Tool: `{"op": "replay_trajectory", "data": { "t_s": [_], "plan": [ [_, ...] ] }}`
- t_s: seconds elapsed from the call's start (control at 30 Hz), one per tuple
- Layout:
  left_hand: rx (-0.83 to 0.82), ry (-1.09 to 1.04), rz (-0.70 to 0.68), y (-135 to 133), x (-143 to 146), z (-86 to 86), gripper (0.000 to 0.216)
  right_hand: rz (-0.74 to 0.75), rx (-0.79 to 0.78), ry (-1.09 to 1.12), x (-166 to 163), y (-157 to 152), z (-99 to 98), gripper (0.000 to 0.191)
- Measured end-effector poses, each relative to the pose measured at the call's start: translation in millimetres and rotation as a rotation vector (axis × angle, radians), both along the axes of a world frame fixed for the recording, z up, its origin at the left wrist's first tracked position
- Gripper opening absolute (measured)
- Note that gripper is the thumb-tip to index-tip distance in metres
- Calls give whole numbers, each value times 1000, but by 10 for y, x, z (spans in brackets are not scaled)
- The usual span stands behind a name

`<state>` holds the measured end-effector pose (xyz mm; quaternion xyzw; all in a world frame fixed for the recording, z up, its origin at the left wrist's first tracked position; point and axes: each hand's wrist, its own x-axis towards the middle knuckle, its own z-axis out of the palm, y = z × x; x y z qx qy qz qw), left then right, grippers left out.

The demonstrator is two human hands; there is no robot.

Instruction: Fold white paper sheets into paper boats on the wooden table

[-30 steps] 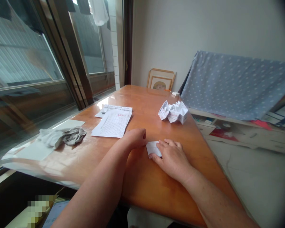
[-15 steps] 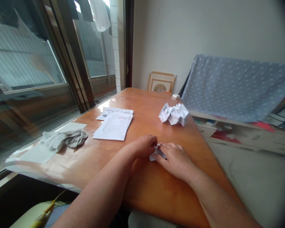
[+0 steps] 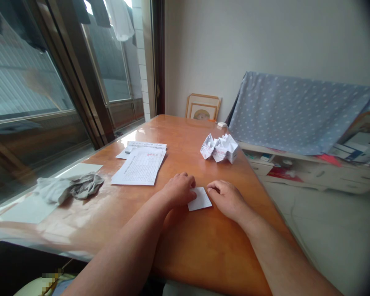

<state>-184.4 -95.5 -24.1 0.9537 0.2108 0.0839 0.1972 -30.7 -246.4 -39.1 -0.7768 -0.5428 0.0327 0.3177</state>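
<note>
Warm orange-brown wood fills the head camera's view: a long table (image 3: 203, 250) runs away from the person towards a pale wall, with a dark-framed sliding window (image 3: 49, 90) along its left side. A framed picture (image 3: 202, 107) leans against the wall at the far end, and a blue dotted cloth (image 3: 296, 111) hangs over shelving on the right.

Both forearms reach in from the bottom edge. Between the hands a small folded white paper (image 3: 200, 200) lies flat on the table, near its middle and close to the person. The left hand (image 3: 180, 191) rests knuckles-up with its fingers curled down onto the paper's left edge. Whether it pinches that edge or only presses on it cannot be told. The right hand (image 3: 226, 197) lies on the wood just beside the paper's right edge, loosely curled and holding nothing, its thumb and forefinger tips at the upper right corner.

Further off, a few printed sheets (image 3: 140, 164) lie overlapped to the left of the hands. A cluster of folded paper shapes (image 3: 218, 148) stands near the right edge of the table, well apart from the hands. Nearer the window, a grey crumpled cloth (image 3: 68, 187) rests partly on a plain white sheet (image 3: 27, 207).
</note>
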Motion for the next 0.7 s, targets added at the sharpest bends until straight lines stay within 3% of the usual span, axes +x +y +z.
{"op": "replay_trajectory", "data": {
  "t_s": [0.23,0.43,0.7],
  "plan": [
    [-44,78,69,-24,-6,113,19,-45,-66,8,-32,-21,11,13],
    [-176,55,86,-31,7,98,13,-61,-63,98,-59,-13,8,14],
    [-496,-138,122,-34,-21,183,13,-71,94,620,-69,42,-13,41]
  ]
}}
